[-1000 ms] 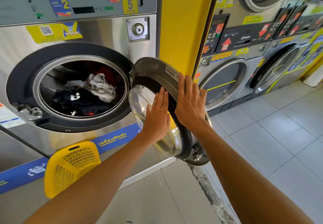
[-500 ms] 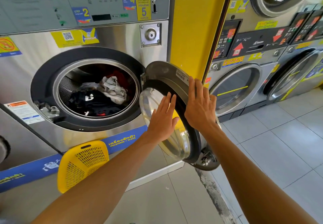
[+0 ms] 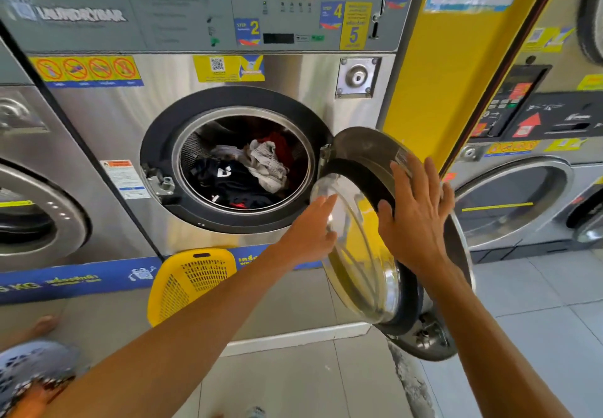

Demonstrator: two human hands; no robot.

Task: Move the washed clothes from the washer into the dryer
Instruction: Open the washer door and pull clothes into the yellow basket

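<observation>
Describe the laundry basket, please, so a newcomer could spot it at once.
Start at the open washer with clothes in its drum. The basket stands on the floor just below its door opening, against the blue strip. It is the only yellow perforated plastic item down there.

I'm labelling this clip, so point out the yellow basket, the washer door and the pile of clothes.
yellow basket (image 3: 192,284): head view, on its perforated side wall.
washer door (image 3: 359,248): head view, on the glass bowl.
pile of clothes (image 3: 241,176): head view, on the dark garment in the drum.
</observation>
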